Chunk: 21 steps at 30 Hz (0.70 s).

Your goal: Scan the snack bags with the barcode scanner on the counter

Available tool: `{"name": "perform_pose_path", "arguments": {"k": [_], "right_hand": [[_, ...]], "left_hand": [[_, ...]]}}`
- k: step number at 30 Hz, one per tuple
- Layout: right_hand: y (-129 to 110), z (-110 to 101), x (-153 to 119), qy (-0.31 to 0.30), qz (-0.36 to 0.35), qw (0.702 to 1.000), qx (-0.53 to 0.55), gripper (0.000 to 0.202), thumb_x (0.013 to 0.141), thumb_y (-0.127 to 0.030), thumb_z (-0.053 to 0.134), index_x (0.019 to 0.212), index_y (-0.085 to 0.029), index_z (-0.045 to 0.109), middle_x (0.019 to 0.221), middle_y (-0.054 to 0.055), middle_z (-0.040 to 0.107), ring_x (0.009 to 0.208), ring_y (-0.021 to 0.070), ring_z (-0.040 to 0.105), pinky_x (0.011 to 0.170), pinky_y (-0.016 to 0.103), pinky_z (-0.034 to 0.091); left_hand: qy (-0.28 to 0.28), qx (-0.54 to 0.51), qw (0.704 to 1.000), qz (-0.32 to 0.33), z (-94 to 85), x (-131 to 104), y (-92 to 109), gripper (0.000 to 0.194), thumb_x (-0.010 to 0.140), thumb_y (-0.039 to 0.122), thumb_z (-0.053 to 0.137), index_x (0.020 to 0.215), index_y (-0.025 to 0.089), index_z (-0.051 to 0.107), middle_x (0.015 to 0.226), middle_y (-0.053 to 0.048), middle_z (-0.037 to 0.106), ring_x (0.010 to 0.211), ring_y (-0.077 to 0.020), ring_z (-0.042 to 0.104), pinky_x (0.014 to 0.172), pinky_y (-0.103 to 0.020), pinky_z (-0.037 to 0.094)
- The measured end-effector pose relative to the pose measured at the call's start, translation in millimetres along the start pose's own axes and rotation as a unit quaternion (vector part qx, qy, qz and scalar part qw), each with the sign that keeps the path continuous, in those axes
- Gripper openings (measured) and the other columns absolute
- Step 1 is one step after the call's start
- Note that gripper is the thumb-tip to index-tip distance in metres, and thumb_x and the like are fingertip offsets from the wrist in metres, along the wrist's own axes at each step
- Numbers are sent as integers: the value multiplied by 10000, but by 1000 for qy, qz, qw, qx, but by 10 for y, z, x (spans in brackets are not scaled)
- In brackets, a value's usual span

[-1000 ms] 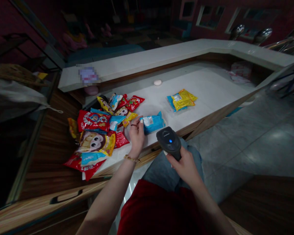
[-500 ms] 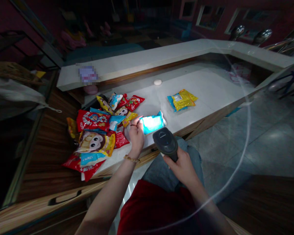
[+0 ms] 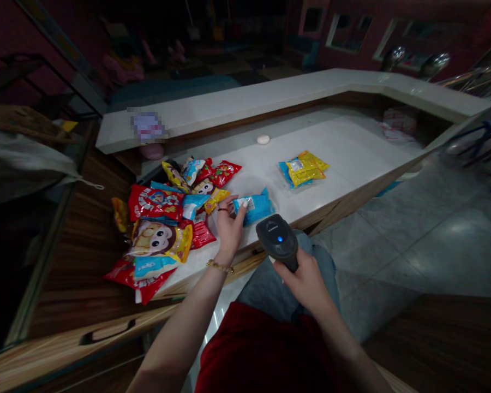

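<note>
My left hand [image 3: 229,226] grips the left end of a blue snack bag [image 3: 258,209] on the counter, thumb on top beside its pale label. In my right hand [image 3: 305,275] is a black handheld barcode scanner [image 3: 275,234], its head toward the blue bag and a small blue light lit on top. Left of my left hand lies a heap of snack bags, among them a red bag [image 3: 155,203] and a yellow bag with a cartoon face [image 3: 161,239]. Farther right, a yellow snack bag [image 3: 306,168] rests over blue packaging.
The white counter [image 3: 343,147] has a raised ledge [image 3: 245,106] along its back. A small white oval object [image 3: 263,140] sits near that ledge. At left is a wooden panel [image 3: 73,262]; a drawer handle [image 3: 106,332] shows below it. Tiled floor [image 3: 425,234] lies to the right.
The scanner's bright light on the blue bag has gone out, and a blue light now shows on top of the scanner. Both hands are in nearly the same place.
</note>
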State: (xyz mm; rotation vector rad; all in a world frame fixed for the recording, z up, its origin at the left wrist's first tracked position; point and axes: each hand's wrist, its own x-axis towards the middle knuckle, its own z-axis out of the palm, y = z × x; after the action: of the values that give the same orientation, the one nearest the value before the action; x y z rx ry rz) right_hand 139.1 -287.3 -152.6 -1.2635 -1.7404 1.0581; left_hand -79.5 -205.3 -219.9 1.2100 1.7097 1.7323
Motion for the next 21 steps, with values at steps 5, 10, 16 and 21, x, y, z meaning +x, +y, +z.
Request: {"name": "perform_pose_path", "arguments": {"k": [5, 10, 16, 21], "right_hand": [[6, -4, -1, -10, 8, 1000, 0, 130, 893, -334, 637, 974, -245, 686, 585, -11, 669, 561, 264, 728, 556, 292, 559], [17, -3, 6, -9, 2, 1000, -2, 102, 893, -321, 647, 964, -255, 680, 607, -6, 683, 597, 275, 744, 577, 301, 575], [-12, -1, 18, -6, 4, 1000, 3, 109, 883, -317, 652, 967, -254, 682, 687, 22, 736, 706, 296, 785, 658, 326, 617], [-28, -11, 25, -7, -6, 1000, 1, 104, 892, -329, 628, 952, -254, 667, 624, 2, 688, 631, 285, 748, 672, 338, 613]], "left_hand": [[20, -25, 999, -23, 16, 21, 52, 457, 782, 519, 877, 1053, 199, 696, 943, -42, 724, 859, -189, 703, 773, -293, 569], [13, -48, 997, -55, 17, 20, 84, 412, 802, 529, 835, 1017, 221, 665, 866, -22, 726, 767, -177, 699, 686, -276, 548], [4, -69, 996, -52, 19, 19, 86, 420, 847, 572, 785, 1048, 234, 639, 941, -48, 749, 846, -188, 731, 757, -297, 577], [-3, -69, 997, -44, 10, 21, 99, 471, 864, 622, 767, 1075, 216, 659, 941, -54, 735, 822, -186, 716, 733, -293, 565]]}}
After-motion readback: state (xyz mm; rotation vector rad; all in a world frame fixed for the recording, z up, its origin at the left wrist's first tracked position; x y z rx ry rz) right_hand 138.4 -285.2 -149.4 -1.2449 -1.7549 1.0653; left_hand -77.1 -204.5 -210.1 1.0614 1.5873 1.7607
